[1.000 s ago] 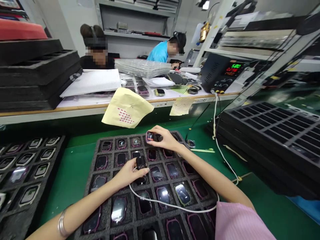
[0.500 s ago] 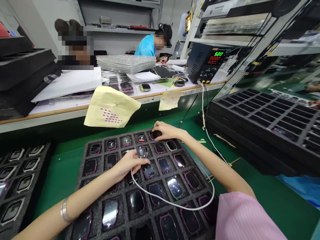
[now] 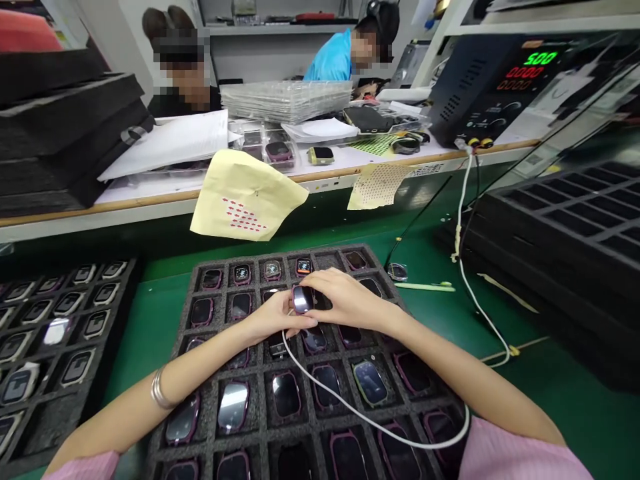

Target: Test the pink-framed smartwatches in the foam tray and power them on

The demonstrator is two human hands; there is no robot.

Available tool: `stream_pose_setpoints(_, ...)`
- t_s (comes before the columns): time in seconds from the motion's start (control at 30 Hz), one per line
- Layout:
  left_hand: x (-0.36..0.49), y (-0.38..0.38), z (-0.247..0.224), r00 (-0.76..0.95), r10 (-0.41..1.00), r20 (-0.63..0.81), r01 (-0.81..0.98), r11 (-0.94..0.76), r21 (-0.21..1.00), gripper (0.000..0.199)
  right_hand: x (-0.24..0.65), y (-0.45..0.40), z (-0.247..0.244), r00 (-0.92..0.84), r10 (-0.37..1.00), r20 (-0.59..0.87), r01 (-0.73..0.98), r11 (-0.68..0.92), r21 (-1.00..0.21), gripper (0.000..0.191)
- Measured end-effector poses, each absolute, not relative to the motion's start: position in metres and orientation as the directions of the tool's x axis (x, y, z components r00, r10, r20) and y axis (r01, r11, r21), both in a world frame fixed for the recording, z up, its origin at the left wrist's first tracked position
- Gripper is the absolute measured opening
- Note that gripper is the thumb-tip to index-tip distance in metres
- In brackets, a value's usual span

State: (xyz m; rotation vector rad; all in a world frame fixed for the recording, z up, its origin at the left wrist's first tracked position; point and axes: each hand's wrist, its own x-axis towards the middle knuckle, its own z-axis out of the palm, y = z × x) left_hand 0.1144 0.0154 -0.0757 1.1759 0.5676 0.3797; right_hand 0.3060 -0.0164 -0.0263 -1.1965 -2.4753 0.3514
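Note:
My left hand [image 3: 274, 315] is closed round the end of a white cable [image 3: 345, 415] above the foam tray [image 3: 260, 421]. The cable's end piece is mostly hidden by my fingers and the watch. My right hand [image 3: 345, 299] pinches a smartwatch body [image 3: 302, 300] with a glossy dark screen, without a strap. Both hands meet at this watch, its screen facing me. Below them, the tray's compartments hold several more watch bodies, many with purple frames. A few in the back row, such as the lit watch [image 3: 303, 267], show bright displays.
At left lies another foam tray [image 3: 47, 419] of watches with light frames. Stacked black foam trays [image 3: 565, 260] stand at right. A power supply [image 3: 480, 87] sits on the shelf ahead. Yellow paper [image 3: 245, 200] hangs from its edge. Two people sit beyond.
My right hand has lifted a watch from the tray's back row and brought it to my left hand. The watch now covers the cable's end piece. The view has shifted.

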Motion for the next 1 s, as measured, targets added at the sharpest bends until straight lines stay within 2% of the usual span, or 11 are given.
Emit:
stream_pose_setpoints(0.17, 0.116, 0.012, -0.078, 0.775, 0.606, -0.182, 0.016, 0.269, 0.963, 0.039, 0.303, -0.019, -0.042, -0.557, 0.791, 0.251, 0.741, 0.611, -0.279, 0.038)
stream_pose_setpoints(0.4, 0.118, 0.010, -0.081, 0.735, 0.638, -0.228, 0.056, 0.278, 0.959, 0.042, 0.305, -0.021, -0.052, -0.547, 0.777, 0.311, 0.692, 0.629, -0.354, 0.036)
stream_pose_setpoints(0.6, 0.115, 0.006, -0.074, 0.749, 0.623, -0.225, 0.062, 0.273, 0.960, 0.043, 0.306, -0.027, -0.062, -0.558, 0.744, 0.369, 0.606, 0.668, -0.432, 0.042)
stream_pose_setpoints(0.73, 0.114, 0.004, -0.069, 0.758, 0.615, -0.216, 0.049, 0.277, 0.960, 0.036, 0.306, -0.030, -0.067, -0.570, 0.714, 0.406, 0.562, 0.700, -0.441, 0.047)
stream_pose_setpoints(1.0, 0.112, 0.004, -0.076, 0.783, 0.598, -0.171, 0.028, 0.240, 0.970, 0.029, 0.307, -0.034, -0.067, -0.583, 0.712, 0.390, 0.553, 0.700, -0.451, 0.053)
